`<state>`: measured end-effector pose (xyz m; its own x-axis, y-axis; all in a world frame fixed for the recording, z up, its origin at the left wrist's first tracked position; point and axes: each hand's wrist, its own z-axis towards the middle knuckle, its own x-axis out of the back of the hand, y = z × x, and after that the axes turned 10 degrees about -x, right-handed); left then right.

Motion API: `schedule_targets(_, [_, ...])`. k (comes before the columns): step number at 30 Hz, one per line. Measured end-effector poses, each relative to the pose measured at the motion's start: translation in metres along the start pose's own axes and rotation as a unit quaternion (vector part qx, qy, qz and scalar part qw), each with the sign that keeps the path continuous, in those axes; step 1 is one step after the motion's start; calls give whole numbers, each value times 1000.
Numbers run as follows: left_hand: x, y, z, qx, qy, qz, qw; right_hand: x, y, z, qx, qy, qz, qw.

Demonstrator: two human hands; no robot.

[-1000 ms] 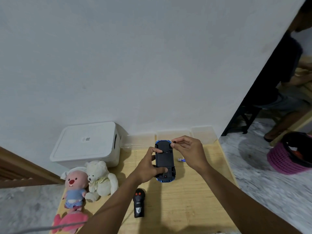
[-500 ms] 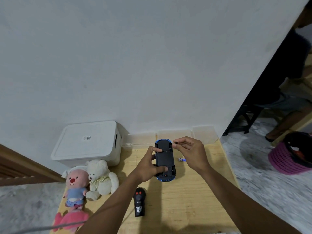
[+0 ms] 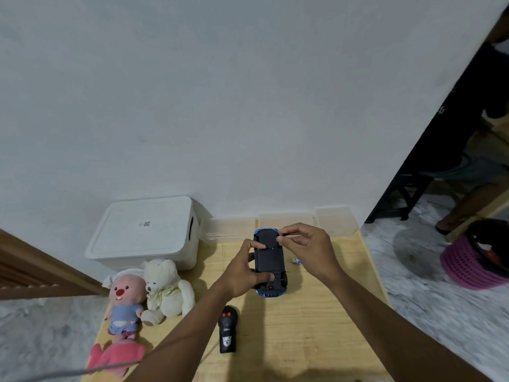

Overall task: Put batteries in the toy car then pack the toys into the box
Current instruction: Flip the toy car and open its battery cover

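Where the blue plastic toy car (image 3: 269, 260) with the black underside is: upside down above the pale wooden counter (image 3: 316, 326), nose towards the wall, between both hands.
Left hand (image 3: 239, 274): wrapped round the car's left flank, thumb laid across the rear of the underside, fingers hooked on near the front; a firm hold.
Right hand (image 3: 308, 244): thumb and forefinger pinched together at the front right edge of the underside, the other fingers curled. I cannot tell whether they nip a catch on the car or some small part.
Change: next to none over the last second; both hands keep their hold and the pinch has hardly shifted.
Meaning: I judge the battery step still under way, likely at the compartment cover; packing has not begun.
Loose piece: a small silver-and-blue cylinder (image 3: 296, 261), perhaps a battery, lies on the counter just right of the car.
Box: the white plastic box (image 3: 143, 244) stands at the left by the wall, lid on.
Toys waiting: a black handheld remote with red buttons (image 3: 228, 329); a pink-faced plush in blue (image 3: 125, 301), a cream teddy bear (image 3: 165, 288) and a pink plush (image 3: 115, 357) at the counter's left edge.
Writing: a square-code sticker (image 3: 144, 224) on the box lid and a white emblem with print on the remote, both too small to read.
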<state>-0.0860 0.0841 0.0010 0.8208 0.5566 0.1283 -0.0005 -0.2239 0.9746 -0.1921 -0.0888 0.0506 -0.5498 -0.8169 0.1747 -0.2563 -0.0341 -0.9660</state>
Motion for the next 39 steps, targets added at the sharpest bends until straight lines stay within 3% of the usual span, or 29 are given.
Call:
schedule_targets(21, [-1, 4, -2, -31, 8, -2, 999, -3, -5, 5, -34, -16, 69, 997])
schedule_targets(39, [2, 6, 0, -8, -6, -3, 1000, 0, -6, 3, -46, -18, 91, 995])
